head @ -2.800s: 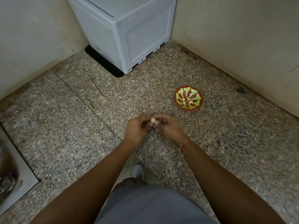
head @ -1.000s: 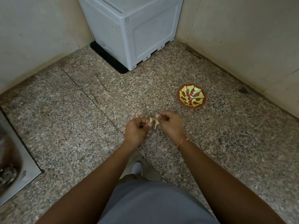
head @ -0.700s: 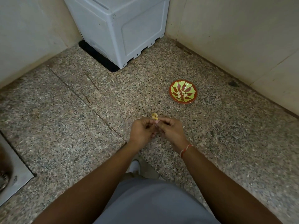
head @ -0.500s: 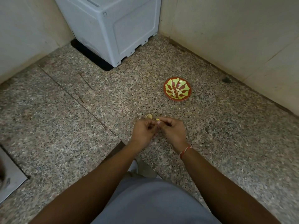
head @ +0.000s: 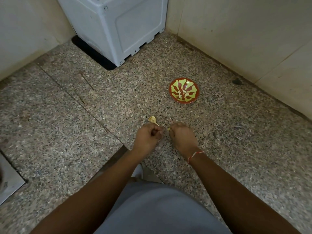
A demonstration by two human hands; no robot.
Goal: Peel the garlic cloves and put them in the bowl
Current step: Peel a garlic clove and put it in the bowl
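My left hand and right hand hover side by side over the speckled floor, a small gap between them. A curled pale strip of garlic skin sticks up from the pinched fingertips of the left hand. At the right hand's fingertips a small yellowish bit of a garlic clove shows; the rest is hidden by the fingers. The red bowl with a green pattern stands on the floor beyond the right hand and holds several peeled cloves.
A grey plastic appliance stands in the far corner on a black mat. Tiled walls run along the left and right. A metal floor plate lies at the left edge. My grey-clad knee fills the bottom centre.
My hands were pressed together on the clove; they have now pulled apart, and a strip of skin has come away toward the left hand.
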